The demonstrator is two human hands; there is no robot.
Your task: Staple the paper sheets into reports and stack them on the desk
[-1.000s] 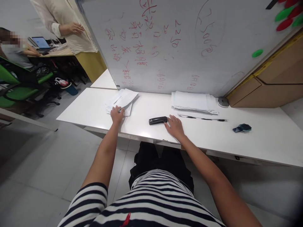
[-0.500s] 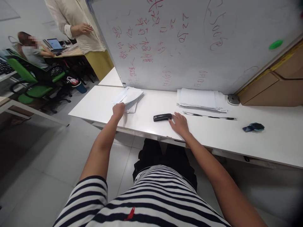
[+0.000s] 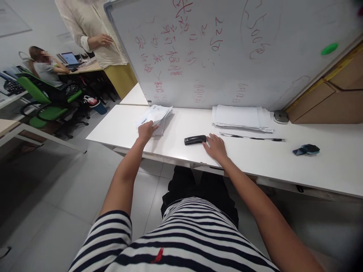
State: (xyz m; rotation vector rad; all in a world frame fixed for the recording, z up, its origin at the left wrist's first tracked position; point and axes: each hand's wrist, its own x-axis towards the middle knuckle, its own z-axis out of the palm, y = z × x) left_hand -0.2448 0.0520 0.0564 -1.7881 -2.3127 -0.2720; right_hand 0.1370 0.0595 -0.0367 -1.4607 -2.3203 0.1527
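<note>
My left hand (image 3: 146,131) reaches to the far left of the white table (image 3: 283,162) and pinches the near edge of a small stack of printed papers (image 3: 157,115), whose top sheets are lifted and fanned. My right hand (image 3: 216,147) lies flat on the table with fingers spread, its fingertips just right of a black stapler (image 3: 195,140). It holds nothing.
A thicker stack of white paper (image 3: 241,118) lies by the whiteboard (image 3: 227,49), with a long pen (image 3: 251,138) in front and a dark blue object (image 3: 306,150) at right. A person in a cream shirt (image 3: 93,34) stands at back left; another person sits by green chairs (image 3: 42,98).
The view drifted slightly. My left hand slid a little along the paper stack's edge and the lifted sheets settled lower. My right hand stayed beside the stapler.
</note>
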